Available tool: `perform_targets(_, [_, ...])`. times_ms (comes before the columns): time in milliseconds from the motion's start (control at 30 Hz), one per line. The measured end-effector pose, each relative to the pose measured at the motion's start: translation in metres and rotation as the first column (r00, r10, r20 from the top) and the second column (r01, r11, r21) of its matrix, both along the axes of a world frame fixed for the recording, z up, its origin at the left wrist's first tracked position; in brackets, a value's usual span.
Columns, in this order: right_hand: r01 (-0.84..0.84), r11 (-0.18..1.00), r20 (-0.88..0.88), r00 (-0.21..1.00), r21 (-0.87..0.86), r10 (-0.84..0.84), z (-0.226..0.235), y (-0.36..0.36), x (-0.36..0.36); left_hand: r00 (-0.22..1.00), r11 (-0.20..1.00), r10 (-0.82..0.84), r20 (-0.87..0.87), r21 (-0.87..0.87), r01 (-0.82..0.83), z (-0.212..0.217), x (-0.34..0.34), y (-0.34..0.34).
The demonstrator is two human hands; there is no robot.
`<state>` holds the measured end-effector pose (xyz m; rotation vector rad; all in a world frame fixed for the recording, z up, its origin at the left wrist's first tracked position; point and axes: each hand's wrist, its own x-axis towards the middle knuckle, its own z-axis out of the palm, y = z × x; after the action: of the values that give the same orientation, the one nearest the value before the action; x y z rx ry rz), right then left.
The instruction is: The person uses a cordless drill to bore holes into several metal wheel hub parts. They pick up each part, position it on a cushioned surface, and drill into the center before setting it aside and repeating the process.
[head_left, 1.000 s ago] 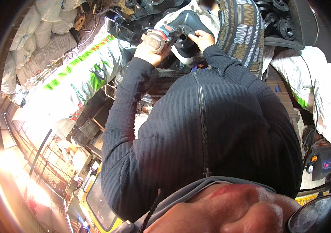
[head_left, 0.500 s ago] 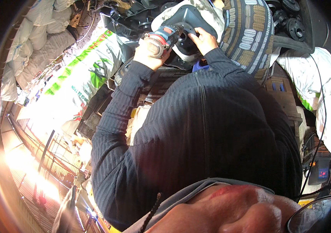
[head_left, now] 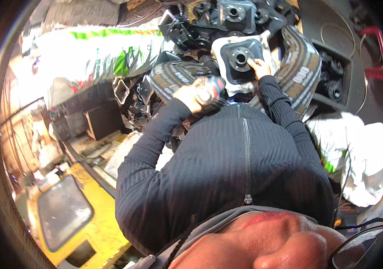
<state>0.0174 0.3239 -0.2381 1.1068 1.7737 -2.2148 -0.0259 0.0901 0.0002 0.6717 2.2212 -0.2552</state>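
A worker's left hand [head_left: 190, 95] closes around a blue-and-red power tool [head_left: 215, 86], somewhat blurred, at eight o'clock from a dark metal part [head_left: 240, 67]. The tool is held apart from the part's round flange. The right hand [head_left: 262, 68], at three o'clock, sets its fingertips on the flange's edge; whether they are clamped there or only resting cannot be told. The part, a square plate with a raised round flange and a hole through its centre, lies face up on white padding [head_left: 218, 51], between two legs in brown-and-grey patterned trousers [head_left: 306, 67]. At six o'clock is the worker's dark ribbed zip-up top [head_left: 214, 157].

Farther out from the part, more dark metal pieces [head_left: 235, 14] lie heaped at twelve o'clock. A black bin [head_left: 347, 71] holding round dark parts stands at three o'clock, with a red frame [head_left: 382, 67] well beyond it. White sacks [head_left: 362, 152] slump at four o'clock. A long white-and-green sack [head_left: 88, 58] stretches out at nine o'clock, and a yellow machine [head_left: 104, 201] with a window stands between seven and eight.
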Motion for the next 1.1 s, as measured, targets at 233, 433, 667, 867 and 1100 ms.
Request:
perform_targets(233, [-0.209,0.968,-0.032,0.976,0.139,0.216,0.046,-0.009,-0.091,0.930,0.808,0.244,0.274,0.473,-0.351,-0.026,0.069,-0.084])
perform_targets(433, [-0.382,0.867,0.004,0.916,0.321,0.402,0.077,-0.071,-0.215,0.654,-0.011,0.421,0.629,0.724,-0.689,-0.025,0.016,-0.188])
perform_targets(667, [-0.516,0.691,0.128,0.837,0.506,0.532,0.058,-0.171,-0.324,0.023,-0.237,0.861,0.508,0.441,-0.866,-0.187,-0.103,-0.263])
perform_targets(867, [-0.499,0.750,0.175,0.863,0.434,0.474,0.042,-0.216,-0.346,-0.229,-0.288,0.957,0.179,0.475,-0.832,-0.288,-0.207,-0.287])
perform_targets(1100, [-0.523,0.828,0.062,0.851,0.203,0.522,0.030,-0.220,-0.355,-0.220,-0.136,0.968,-0.124,0.480,-0.867,-0.324,-0.245,-0.289])
